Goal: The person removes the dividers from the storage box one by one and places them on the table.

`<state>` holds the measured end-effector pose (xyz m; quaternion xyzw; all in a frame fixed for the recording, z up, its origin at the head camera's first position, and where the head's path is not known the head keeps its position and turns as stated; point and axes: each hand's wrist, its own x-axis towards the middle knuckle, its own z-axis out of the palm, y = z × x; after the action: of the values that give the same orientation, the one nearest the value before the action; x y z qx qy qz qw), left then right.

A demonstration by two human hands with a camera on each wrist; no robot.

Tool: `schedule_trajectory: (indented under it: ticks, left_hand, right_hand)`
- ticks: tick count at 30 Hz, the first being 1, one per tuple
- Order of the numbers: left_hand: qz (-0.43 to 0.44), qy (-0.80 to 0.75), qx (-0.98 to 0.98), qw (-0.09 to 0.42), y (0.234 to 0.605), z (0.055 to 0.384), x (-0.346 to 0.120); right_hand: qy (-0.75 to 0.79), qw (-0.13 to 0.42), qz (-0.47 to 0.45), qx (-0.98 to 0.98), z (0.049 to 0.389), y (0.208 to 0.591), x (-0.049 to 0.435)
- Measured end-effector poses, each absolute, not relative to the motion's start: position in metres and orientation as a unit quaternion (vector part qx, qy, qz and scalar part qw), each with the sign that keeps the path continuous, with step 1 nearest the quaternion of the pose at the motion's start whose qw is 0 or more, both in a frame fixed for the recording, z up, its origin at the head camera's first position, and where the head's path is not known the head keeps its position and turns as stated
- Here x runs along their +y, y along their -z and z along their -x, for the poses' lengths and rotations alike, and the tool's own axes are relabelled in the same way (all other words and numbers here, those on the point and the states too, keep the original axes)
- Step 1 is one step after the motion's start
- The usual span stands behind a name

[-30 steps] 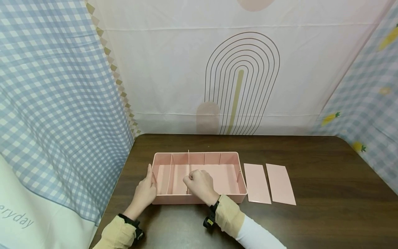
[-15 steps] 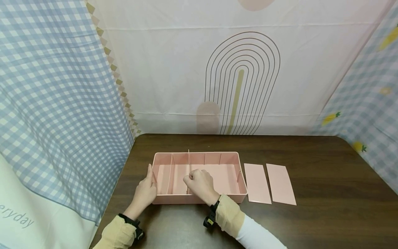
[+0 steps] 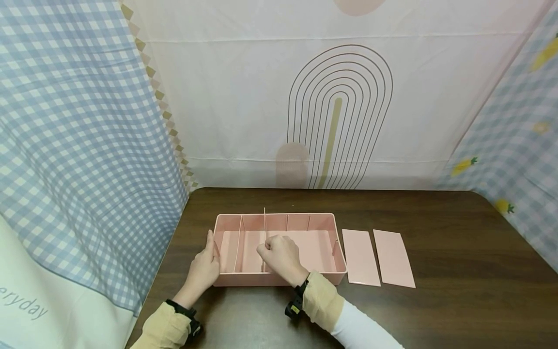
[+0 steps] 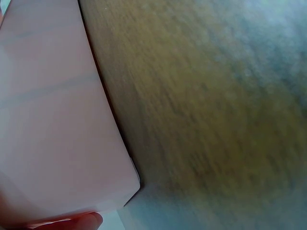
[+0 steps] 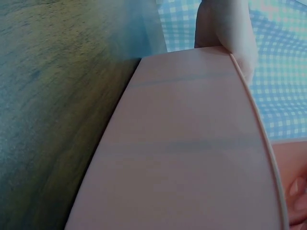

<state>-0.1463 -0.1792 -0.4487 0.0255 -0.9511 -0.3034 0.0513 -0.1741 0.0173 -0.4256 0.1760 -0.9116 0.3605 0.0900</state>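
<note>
A pink compartment box (image 3: pixel 273 279) stands on the brown table. My right hand (image 3: pixel 282 258) is over its middle, fingers curled, pinching a thin pink divider (image 3: pixel 264 225) set across the box. At its far end this divider sticks up above the rim; the hand hides part of it. Another divider (image 3: pixel 238 245) stands further left in the box. Against the left end wall lies my left hand (image 3: pixel 203 266), index finger straight along it. The right wrist view shows the box's long outer wall (image 5: pixel 177 187) and some curled right fingers (image 5: pixel 298 191) inside the rim.
Two flat pink panels, a nearer one (image 3: pixel 361 258) and one further right (image 3: pixel 394 258), lie on the table (image 3: pixel 462 261) to the right of the box. A white cloth (image 3: pixel 226 111) hangs behind; blue checked cloths (image 3: pixel 87 121) hang at both sides.
The far end of the divider in my right hand has risen very slightly above the rim. My left hand, the box and the loose panels have kept their places.
</note>
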Motion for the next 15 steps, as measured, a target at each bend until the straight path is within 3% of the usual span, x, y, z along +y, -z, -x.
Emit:
schedule_trajectory:
  ticks: [15]
  left_hand:
    - [-0.026, 0.307, -0.95, 0.052, 0.4503, 0.147, -0.1794]
  right_hand:
    - [-0.366, 0.109, -0.186, -0.905, 0.1748, 0.4196, 0.0183]
